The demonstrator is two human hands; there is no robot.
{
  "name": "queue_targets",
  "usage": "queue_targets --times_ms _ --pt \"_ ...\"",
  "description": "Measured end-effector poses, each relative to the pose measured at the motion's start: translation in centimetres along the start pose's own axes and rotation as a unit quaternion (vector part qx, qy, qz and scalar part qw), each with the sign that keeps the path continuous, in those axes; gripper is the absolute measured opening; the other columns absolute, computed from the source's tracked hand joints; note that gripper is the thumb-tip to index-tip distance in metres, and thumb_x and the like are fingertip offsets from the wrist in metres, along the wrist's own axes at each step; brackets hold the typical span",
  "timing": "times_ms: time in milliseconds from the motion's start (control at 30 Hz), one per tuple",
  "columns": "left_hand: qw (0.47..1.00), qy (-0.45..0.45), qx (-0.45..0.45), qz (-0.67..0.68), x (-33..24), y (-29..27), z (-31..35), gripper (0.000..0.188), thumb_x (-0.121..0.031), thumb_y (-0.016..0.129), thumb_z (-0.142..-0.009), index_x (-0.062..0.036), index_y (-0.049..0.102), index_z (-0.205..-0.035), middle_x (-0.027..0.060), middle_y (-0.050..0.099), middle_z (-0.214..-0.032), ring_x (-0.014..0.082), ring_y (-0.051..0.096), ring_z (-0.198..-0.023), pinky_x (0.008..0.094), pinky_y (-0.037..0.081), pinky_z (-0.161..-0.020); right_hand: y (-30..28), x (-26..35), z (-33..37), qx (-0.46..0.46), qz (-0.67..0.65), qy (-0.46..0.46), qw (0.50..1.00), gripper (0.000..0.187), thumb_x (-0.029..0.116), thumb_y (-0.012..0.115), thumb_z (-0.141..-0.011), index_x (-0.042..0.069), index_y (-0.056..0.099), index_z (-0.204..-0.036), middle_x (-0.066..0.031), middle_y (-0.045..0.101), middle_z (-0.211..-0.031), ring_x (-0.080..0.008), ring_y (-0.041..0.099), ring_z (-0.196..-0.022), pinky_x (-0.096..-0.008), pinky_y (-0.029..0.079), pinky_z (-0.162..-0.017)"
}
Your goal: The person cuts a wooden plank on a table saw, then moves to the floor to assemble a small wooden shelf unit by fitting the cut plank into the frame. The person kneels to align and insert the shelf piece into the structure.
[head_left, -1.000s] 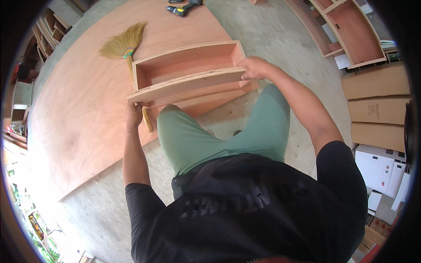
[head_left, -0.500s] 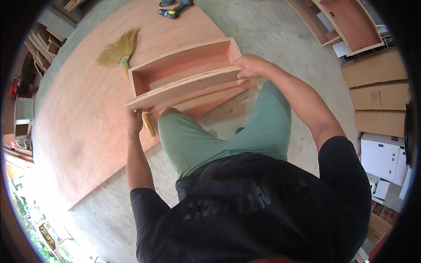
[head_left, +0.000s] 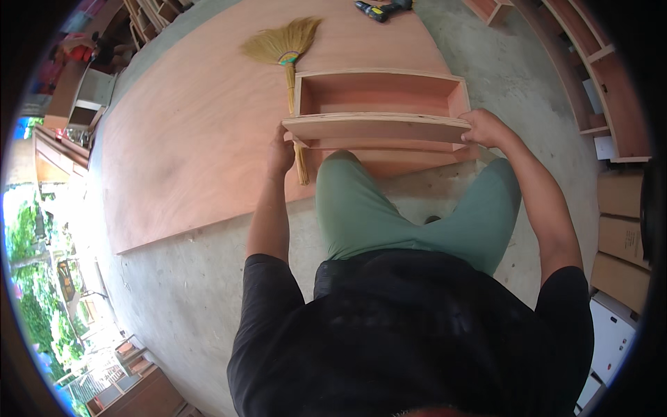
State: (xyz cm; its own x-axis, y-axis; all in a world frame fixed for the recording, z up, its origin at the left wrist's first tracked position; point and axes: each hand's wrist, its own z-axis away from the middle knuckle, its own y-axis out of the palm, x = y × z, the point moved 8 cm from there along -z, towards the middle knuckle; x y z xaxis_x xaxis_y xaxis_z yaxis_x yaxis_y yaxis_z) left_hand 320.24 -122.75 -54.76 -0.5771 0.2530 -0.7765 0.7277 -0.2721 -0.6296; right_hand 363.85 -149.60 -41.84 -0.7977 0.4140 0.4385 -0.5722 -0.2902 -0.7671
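A shallow plywood drawer box lies across in front of my knees, its hollow facing up. Along its near side runs a longer plywood front panel, overhanging the box at the left. My left hand grips the panel's left end, fingers partly hidden behind it. At the opposite end my right hand is closed around the panel's edge. A straw broom lies to the left of the box, and its handle passes under the panel's left end.
A large plywood sheet lies on the concrete floor. A cordless drill rests at its far edge. Wooden cabinet frames and cardboard boxes stand at the right. More wooden pieces are stacked at the left.
The view has turned, so the drawer box, broom and drill appear farther right and the box looks more level. Both hands keep their hold on the panel's ends.
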Motion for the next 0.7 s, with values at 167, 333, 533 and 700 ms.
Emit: queue_targets --times_ms 167,333,533,700 --pt "0.942 0.133 -0.306 -0.021 -12.2 -5.2 3.6 0.058 0.004 0.057 -0.077 -0.0043 0.05 -0.134 0.0267 0.038 -0.144 0.0459 0.04 -0.133 0.0508 0.041 -0.105 -0.2 -1.1 0.5 -0.017 -0.01 0.011 1.0 0.036 0.013 0.076 -0.072 0.005 0.071 -0.107 -0.0208 0.07 -0.095 -0.034 0.068 -0.09 -0.0413 0.052 -0.082" --pt "0.904 0.353 -0.045 -0.236 -29.9 3.0 6.6 0.076 -0.029 0.084 -0.069 -0.0162 0.052 -0.137 0.0162 0.049 -0.138 0.0429 0.037 -0.136 0.0604 0.031 -0.11 -0.1 -1.8 0.7 -0.032 0.002 -0.047 0.998 0.037 0.014 0.077 -0.071 0.004 0.07 -0.106 -0.021 0.07 -0.095 -0.0354 0.068 -0.09 -0.0414 0.052 -0.082" --pt "0.868 0.25 0.26 -0.342 -28.6 13.9 2.7 0.045 -0.038 0.082 -0.073 -0.0138 0.064 -0.106 0.0107 0.07 -0.1 0.032 0.069 -0.097 0.0504 0.05 -0.092 -0.1 -0.4 -0.2 -0.033 0.096 -0.086 0.991 0.033 0.02 0.076 -0.075 0.003 0.069 -0.103 -0.0189 0.07 -0.091 -0.0354 0.067 -0.086 -0.0435 0.051 -0.078" --pt "0.833 0.375 0.249 -0.321 -29.1 14.4 3.8 0.034 -0.038 0.078 -0.078 -0.0108 0.063 -0.092 0.0117 0.069 -0.087 0.0328 0.07 -0.084 0.0464 0.055 -0.073 0.5 -1.6 0.5 -0.03 0.093 -0.049 0.994 0.033 0.026 0.075 -0.079 0.005 0.069 -0.103 -0.0205 0.068 -0.098 -0.0377 0.065 -0.094 -0.0456 0.05 -0.081"
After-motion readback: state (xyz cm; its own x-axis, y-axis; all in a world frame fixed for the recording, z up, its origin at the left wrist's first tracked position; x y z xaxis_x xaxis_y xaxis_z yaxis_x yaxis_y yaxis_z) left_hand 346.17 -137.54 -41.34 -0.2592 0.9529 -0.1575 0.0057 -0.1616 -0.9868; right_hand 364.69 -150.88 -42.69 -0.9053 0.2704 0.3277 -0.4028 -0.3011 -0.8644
